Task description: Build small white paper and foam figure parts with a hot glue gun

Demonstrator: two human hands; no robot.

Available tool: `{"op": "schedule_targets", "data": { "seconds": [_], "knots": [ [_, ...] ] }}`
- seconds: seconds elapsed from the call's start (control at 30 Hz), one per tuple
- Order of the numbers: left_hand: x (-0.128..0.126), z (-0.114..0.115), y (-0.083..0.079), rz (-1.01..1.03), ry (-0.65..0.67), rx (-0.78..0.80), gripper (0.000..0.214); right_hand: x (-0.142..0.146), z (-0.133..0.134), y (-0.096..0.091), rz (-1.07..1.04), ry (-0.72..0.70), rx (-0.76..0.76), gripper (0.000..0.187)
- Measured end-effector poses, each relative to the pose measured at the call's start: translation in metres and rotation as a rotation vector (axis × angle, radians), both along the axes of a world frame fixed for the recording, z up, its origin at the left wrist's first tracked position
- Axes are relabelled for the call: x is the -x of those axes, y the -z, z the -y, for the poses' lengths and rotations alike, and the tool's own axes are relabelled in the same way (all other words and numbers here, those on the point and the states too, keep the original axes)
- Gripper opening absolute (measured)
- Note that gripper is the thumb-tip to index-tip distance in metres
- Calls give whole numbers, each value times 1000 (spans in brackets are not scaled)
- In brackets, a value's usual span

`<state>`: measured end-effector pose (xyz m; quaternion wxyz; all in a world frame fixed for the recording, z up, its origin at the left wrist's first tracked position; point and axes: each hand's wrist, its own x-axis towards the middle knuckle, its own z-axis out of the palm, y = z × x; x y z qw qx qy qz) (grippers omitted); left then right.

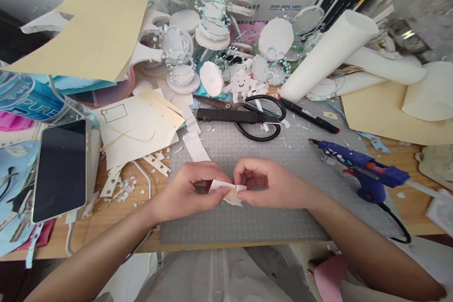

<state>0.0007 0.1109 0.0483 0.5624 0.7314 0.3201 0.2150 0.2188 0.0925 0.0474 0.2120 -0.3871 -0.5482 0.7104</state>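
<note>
Between my two hands, low over the grey cutting mat (pixel 198 224), is a small crumpled white paper piece (pixel 231 194) with a yellowish patch on it. My left hand (pixel 194 186) pinches its left side between thumb and fingers. A bit of dark red shows behind the left thumb; I cannot make out what it is. My right hand (pixel 264 181) grips the right edge with thumb and index finger, the other fingers curled. Beyond the hands lie black-handled scissors (pixel 260 139) and a black craft knife (pixel 226 116). A white paper strip (pixel 196 147) runs up from behind my left hand.
A blue glue gun (pixel 368 165) lies at right, its cord hanging near the table edge. At left are a phone (pixel 60 165), a water bottle (pixel 31 99) and paper scraps. White discs (pixel 276 37), a paper roll (pixel 329 54) and a black marker (pixel 309 115) crowd the back.
</note>
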Motion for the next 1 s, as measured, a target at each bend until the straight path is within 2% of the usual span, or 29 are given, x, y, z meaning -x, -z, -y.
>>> {"op": "schedule_targets", "data": {
  "seconds": [0.27, 0.47, 0.8, 1.0],
  "knots": [
    [0, 1, -1, 6, 11, -8, 13, -6, -3, -1, -57, -11, 30, 14],
    [0, 0, -1, 16, 8, 4, 13, -7, -6, -3, -112, -1, 104, 30],
    [1, 1, 0, 23, -2, -5, 12, -6, -5, 0, -36, -36, 132, 19],
    [-1, 0, 0, 15, 15, -13, 12, -3, -3, -1, 49, -17, 38, 16]
  ]
}}
